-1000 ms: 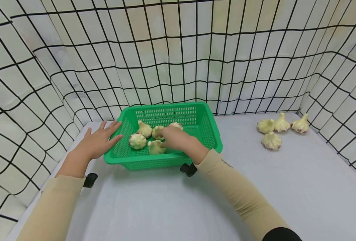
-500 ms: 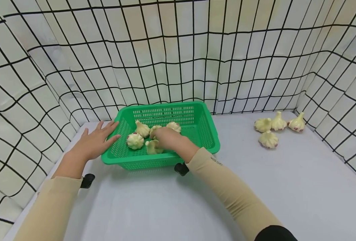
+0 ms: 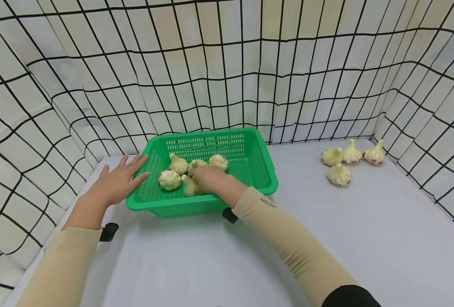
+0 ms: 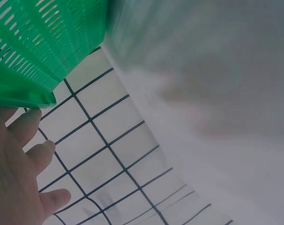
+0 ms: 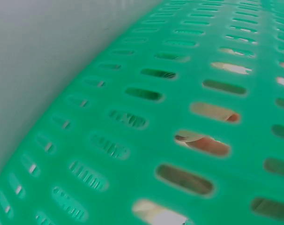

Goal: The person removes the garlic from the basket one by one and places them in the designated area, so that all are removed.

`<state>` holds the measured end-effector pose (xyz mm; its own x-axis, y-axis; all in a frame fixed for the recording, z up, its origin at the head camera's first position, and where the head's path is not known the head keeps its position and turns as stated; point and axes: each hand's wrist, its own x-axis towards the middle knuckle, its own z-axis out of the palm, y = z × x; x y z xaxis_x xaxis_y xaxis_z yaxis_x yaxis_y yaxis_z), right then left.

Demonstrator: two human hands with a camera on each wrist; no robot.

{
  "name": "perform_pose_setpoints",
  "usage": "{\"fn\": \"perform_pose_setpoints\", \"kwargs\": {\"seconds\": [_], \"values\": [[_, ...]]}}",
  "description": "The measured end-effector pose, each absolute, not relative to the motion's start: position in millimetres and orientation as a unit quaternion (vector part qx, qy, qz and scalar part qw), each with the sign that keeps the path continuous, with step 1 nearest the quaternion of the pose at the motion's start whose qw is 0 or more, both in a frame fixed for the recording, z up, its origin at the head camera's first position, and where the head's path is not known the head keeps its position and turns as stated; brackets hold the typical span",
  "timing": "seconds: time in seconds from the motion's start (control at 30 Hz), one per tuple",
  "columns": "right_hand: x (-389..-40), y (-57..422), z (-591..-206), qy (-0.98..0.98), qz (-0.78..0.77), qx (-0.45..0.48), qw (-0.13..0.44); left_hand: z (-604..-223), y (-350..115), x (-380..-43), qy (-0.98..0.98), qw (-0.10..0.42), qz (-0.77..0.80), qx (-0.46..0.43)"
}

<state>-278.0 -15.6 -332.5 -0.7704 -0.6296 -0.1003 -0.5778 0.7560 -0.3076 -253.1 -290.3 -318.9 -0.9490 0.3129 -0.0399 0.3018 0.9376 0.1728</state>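
Observation:
A green plastic basket (image 3: pixel 263 187) with slotted walls stands on the table and contains several garlic bulbs. My left hand (image 3: pixel 115 181) lies spread against its left rim, fingers straight; the left wrist view shows fingers (image 4: pixel 25 126) touching the rim. My right hand (image 3: pixel 211 179) reaches over the front wall, its fingers curled at the front garlic bulb (image 3: pixel 191 187); the fingertips are hidden. Around that hand lie a purple-streaked garlic bulb (image 3: pixel 169 179), an upright garlic bulb (image 3: pixel 178 163), a middle garlic bulb (image 3: pixel 196 164) and a rear garlic bulb (image 3: pixel 218 162). In the right wrist view, the basket wall (image 5: pixel 179 117) covers most of the hand.
Several more garlic bulbs, among them a front garlic bulb (image 3: pixel 339 175) and a far-right garlic bulb (image 3: pixel 374 152), sit on the white tabletop (image 3: pixel 196 260) to the right. A black wire grid (image 3: pixel 242 79) over white sheeting encloses the back and sides.
The right hand has shifted slightly left inside the basket, and the front garlic bulb has turned, its stem now pointing up and left. The left hand stays on the rim. The head view has drifted slightly.

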Motion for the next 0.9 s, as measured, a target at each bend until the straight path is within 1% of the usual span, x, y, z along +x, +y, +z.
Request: {"fn": "perform_pose_setpoints", "kwargs": {"seconds": [0.63,0.73,0.9], "values": [[-279.0,-19.2,-335.2,0.947,-0.059,-0.296,0.113,-318.1,-289.8,-250.9,0.983,0.031,0.089,0.156],[-279.7,-18.9,-335.5,0.946,-0.06,-0.3,0.112,-317.6,-289.3,-250.7,0.983,0.031,0.089,0.155],[-279.4,-14.2,-333.4,0.942,-0.104,-0.297,0.12,-317.8,-288.8,-251.6,0.983,0.032,0.088,0.156]]}}
